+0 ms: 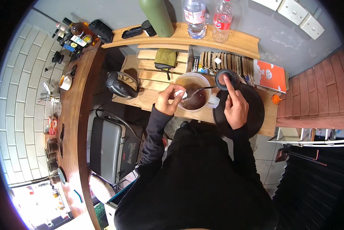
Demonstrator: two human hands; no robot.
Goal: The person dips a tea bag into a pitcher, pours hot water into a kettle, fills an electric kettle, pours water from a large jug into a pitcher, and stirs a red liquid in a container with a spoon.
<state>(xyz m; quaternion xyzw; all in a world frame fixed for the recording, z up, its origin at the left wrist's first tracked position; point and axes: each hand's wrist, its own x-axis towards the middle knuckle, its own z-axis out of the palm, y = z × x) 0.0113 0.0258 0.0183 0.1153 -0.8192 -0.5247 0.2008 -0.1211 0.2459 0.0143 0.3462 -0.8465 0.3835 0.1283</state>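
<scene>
Wood table in front of me. Wooden shelf behind it, green flask on top. Black round disc sits right of centre, under my right hand. White pitcher stands upright just left of the disc, handle to the right, brown liquid inside. Orange notebook at the back right of the table.

Right hand: index straight out, tip on a dark round piece near the pitcher; other fingers curled, can't tell if they grip anything. Left hand: thumb and fingertips pinched on a small white piece, at the pitcher's left side, over its mouth. Black curved stem crosses the pitcher rim, inner end down by the liquid. Can't tell if it joins the round piece.
</scene>
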